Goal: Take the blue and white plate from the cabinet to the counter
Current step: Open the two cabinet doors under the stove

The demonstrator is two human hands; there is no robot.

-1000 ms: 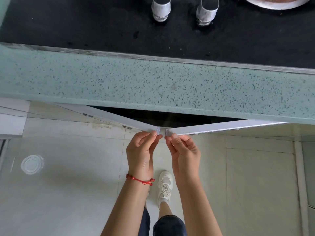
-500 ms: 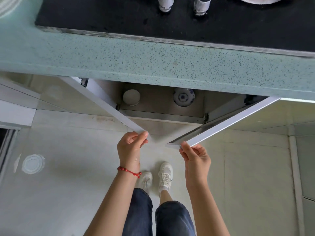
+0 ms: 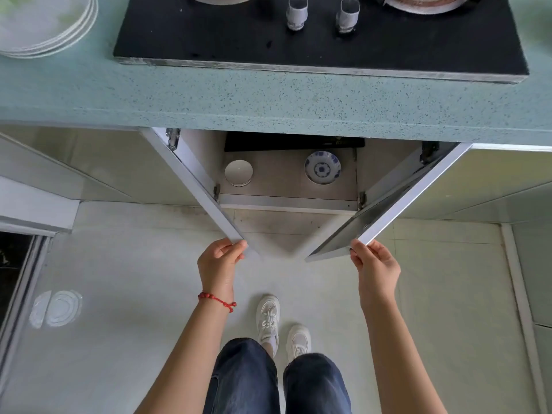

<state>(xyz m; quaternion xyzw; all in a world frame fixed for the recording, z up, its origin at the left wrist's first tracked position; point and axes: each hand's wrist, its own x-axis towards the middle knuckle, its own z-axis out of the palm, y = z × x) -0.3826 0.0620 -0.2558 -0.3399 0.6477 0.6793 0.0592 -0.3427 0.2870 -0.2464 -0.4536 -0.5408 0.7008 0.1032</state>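
From the head camera, the cabinet (image 3: 288,186) under the counter (image 3: 268,100) stands open, both doors swung out. The left hand (image 3: 219,264) pinches the free edge of the left door (image 3: 194,186); the right hand (image 3: 375,268) grips the free edge of the right door (image 3: 397,204), the two hands well apart. Inside the cabinet, on its floor, the blue and white plate (image 3: 322,167) lies on the right, a plain white dish (image 3: 238,173) on the left, apart from it. White plates (image 3: 44,25) are stacked on the counter, far left above the cabinet.
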